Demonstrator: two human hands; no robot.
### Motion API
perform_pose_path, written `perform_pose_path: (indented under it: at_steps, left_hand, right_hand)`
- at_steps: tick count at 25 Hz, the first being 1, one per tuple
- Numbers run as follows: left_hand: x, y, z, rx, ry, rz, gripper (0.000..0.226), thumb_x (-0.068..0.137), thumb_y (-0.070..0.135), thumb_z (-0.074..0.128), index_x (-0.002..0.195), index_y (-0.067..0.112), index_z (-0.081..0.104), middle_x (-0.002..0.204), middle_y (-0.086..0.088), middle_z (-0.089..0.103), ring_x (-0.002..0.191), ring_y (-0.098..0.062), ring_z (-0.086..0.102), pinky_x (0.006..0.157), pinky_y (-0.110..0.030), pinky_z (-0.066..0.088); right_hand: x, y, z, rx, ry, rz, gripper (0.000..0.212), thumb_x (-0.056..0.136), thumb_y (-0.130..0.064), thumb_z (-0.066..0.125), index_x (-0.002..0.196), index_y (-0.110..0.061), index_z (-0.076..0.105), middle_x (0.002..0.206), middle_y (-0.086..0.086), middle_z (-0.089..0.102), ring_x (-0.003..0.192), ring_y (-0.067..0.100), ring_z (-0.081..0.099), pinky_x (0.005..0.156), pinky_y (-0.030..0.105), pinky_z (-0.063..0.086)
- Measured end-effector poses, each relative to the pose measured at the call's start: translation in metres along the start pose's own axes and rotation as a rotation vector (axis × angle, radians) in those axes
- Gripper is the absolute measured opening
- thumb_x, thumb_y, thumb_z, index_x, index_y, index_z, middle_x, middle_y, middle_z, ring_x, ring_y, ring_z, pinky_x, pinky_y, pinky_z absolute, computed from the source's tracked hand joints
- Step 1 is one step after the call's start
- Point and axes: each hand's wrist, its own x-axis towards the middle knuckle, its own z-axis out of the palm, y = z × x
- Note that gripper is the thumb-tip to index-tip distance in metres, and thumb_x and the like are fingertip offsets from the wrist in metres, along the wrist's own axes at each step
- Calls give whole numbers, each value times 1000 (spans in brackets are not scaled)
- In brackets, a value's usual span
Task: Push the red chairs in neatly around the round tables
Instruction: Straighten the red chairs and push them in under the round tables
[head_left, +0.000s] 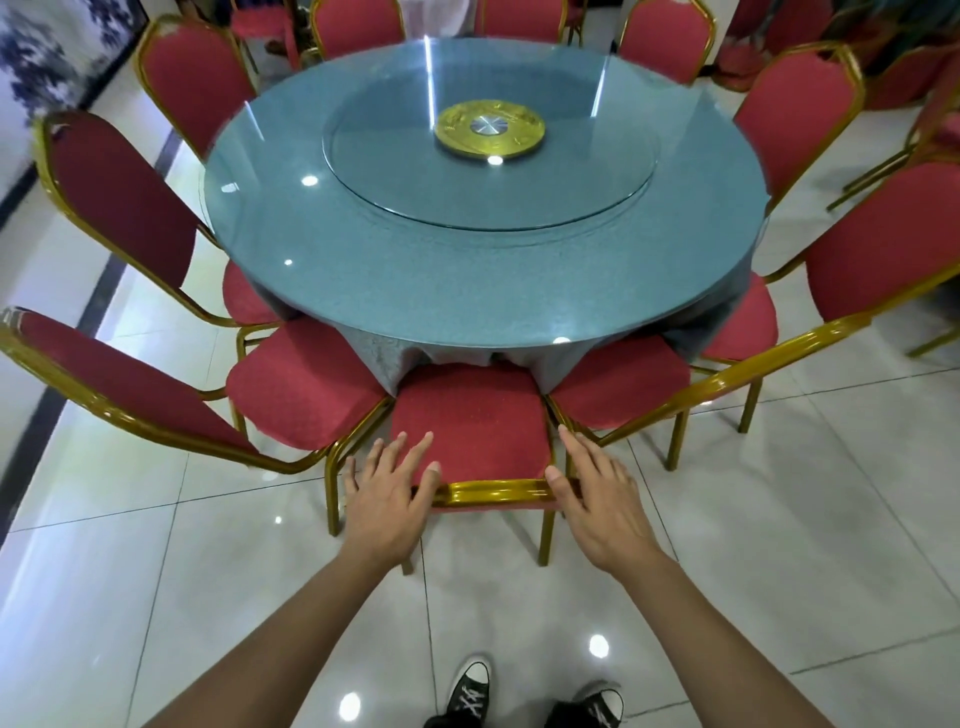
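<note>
A red chair with a gold frame stands right in front of me, its seat front tucked under the round table with the blue-green cloth and glass top. My left hand lies with straight, spread fingers over the left end of the chair's gold top rail. My right hand lies the same way over the right end of that rail. Several more red chairs ring the table, among them one at the near left and one at the near right.
A glass turntable with a gold hub sits mid-table. More red chairs stand at the back right. The floor is glossy white tile. My black sneakers show at the bottom edge. A dark-banded wall runs along the left.
</note>
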Motion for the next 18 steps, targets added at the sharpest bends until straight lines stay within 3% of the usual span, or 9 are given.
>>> perform_pose_path:
  at_steps: [8, 18]
  left_hand:
    - [-6, 111, -21, 2, 70, 110, 77, 89, 74, -8, 155, 49, 23, 165, 10, 24, 155, -14, 5, 124, -49, -5]
    - [6, 298, 0, -24, 93, 262, 79, 89, 73, -11, 152, 51, 29, 161, 15, 31, 153, -13, 11, 124, -47, -3]
  right_hand:
    - [1, 22, -109, -3, 159, -95, 70, 96, -77, 13, 160, -47, 13, 167, -11, 19, 154, 11, 14, 127, 36, 3]
    - [-8, 145, -259, -50, 266, -6, 63, 92, -85, 11, 151, -64, 2, 166, -16, 17, 154, 16, 12, 122, 45, 11]
